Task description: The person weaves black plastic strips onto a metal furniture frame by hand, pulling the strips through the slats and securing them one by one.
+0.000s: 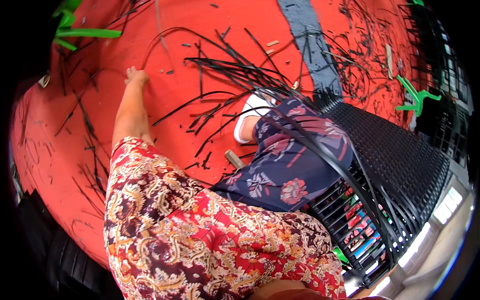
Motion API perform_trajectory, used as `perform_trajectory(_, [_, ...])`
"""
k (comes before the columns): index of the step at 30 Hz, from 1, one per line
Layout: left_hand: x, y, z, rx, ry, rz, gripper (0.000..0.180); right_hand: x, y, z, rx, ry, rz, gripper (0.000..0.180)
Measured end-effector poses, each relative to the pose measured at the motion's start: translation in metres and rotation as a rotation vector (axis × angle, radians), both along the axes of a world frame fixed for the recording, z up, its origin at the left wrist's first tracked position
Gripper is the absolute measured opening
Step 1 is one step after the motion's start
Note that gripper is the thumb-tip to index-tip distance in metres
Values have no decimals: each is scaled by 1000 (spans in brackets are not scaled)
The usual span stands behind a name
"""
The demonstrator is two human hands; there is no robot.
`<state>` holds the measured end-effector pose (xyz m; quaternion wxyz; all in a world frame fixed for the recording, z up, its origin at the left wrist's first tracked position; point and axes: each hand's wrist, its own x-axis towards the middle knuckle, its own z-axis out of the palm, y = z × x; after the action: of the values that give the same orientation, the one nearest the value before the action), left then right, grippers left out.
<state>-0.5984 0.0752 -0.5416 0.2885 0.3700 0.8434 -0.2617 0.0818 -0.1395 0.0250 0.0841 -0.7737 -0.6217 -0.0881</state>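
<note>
My left hand (136, 76) reaches down toward the red floor at the upper left, its arm stretched out. The fingers look apart, and a thin dark strip curves close beside them; I cannot make out anything held. My right hand is out of view. To my right stands a black woven wicker piece (395, 145) with a slatted frame side (342, 215). Long loose black strips (320, 147) run from it across my patterned trouser leg (295, 170) and fan out over the floor past my white shoe (250, 107).
Cut black strips and short offcuts lie scattered over the red floor (190, 15), crossed by a grey band (307, 40). Bright green plastic legs show at the upper left (87, 33) and right (416, 97). Dark woven pieces (440, 65) stand along the right edge.
</note>
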Motion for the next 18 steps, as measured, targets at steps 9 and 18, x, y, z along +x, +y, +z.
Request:
perform_trajectory(9, [-10,-21,-48,140,-176,-125,35,-10,8,17,-9,-4,-9,38])
perform_trajectory(18, [70,-98,-62,538,-124,155,40,-15,-4,26,19,7,-24,36])
